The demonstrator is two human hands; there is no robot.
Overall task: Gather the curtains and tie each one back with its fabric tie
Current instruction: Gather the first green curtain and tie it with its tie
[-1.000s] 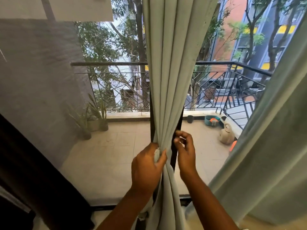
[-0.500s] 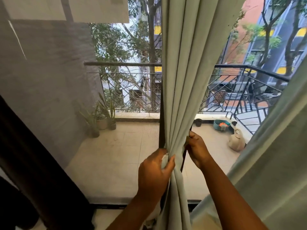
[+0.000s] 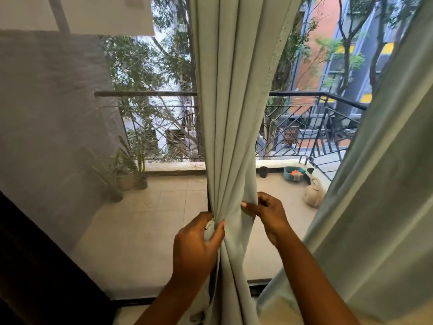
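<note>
A pale grey-green curtain [image 3: 234, 102] hangs in folds down the middle of the window, bunched at waist height. My left hand [image 3: 196, 247] grips the gathered folds on their left side, thumb across the front. My right hand [image 3: 269, 213] pinches the curtain's right edge between thumb and fingers, a little higher than the left. A second curtain [image 3: 379, 207] of the same cloth hangs loose at the right. No separate fabric tie can be made out.
Behind the curtain a dark window frame post [image 3: 207, 200] stands against the glass. A mesh screen [image 3: 58, 137] covers the left pane. Outside is a tiled balcony with potted plants [image 3: 127, 172], a watering can [image 3: 314, 194] and an iron railing [image 3: 316, 127].
My right hand came round from behind the curtain edge and now pinches it from the front. My left hand kept its grip on the bunch. The view shifted.
</note>
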